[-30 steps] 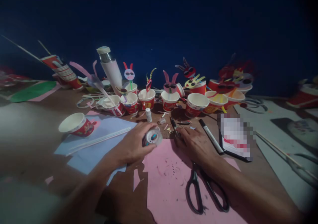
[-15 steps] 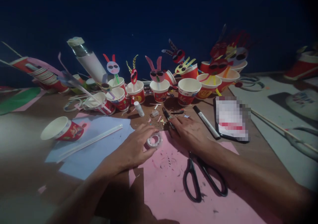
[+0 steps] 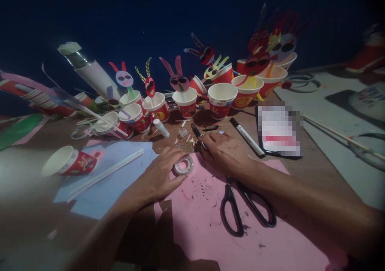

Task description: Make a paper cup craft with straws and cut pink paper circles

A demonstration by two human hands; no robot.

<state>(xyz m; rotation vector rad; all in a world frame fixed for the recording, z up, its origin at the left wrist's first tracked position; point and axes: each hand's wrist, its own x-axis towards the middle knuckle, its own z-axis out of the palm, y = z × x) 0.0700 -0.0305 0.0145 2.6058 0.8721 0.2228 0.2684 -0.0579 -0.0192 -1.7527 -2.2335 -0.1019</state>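
My left hand (image 3: 162, 174) rests on the pink paper sheet (image 3: 210, 223), fingers curled beside a small roll of clear tape (image 3: 183, 166) that lies flat on the sheet; thumb and fingers touch its edge. My right hand (image 3: 225, 152) lies just right of the tape, fingers closed on a dark pen (image 3: 198, 136) whose tip points away from me. Black scissors (image 3: 243, 211) lie on the pink sheet under my right wrist.
Several red paper cups with paper bunny faces on straws (image 3: 186, 100) stand in a row at the back. A cup lies tipped (image 3: 69, 162) on blue paper (image 3: 108, 174) with a white straw. A black marker (image 3: 246, 136), a small white bottle (image 3: 161, 127) and a blurred phone (image 3: 278, 130) lie nearby.
My left hand lowered the tape roll from a raised, tilted hold down flat onto the pink sheet. The view tilted and shifted; my right hand stayed in place.
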